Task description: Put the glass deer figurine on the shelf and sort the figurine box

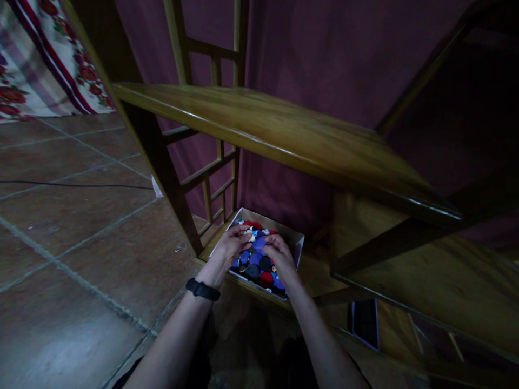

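Wooden shelving (284, 135) fills most of the view, its broad upper board slanting across from left to right, with a lattice side panel (211, 183) set beneath that board at its left end. Behind the shelving a dark purple curtain (324, 59) is hung. Left of the shelving a brown tiled floor (68, 227) is spread out, crossed by a thin black cable (73, 185), and a flowered cloth (36, 59) is seen beyond it, far to the upper left. On the lower board of the shelving, below the upper board and just right of the lattice panel, a shallow cardboard box (298, 240) is set. It is filled with round discs (259, 265) in blue, red and black; what they are cannot be told. Both hands are laid inside this box. The left hand (233, 243) is rested on the discs at the box's left side, fingers bent loosely over them, and whether anything is pinched cannot be told. A black wristband (203, 289) is worn on that arm. The right hand (279, 256) is curled over the discs at the box's right side, a blue disc touched by its fingertips; a firm grasp cannot be made out.
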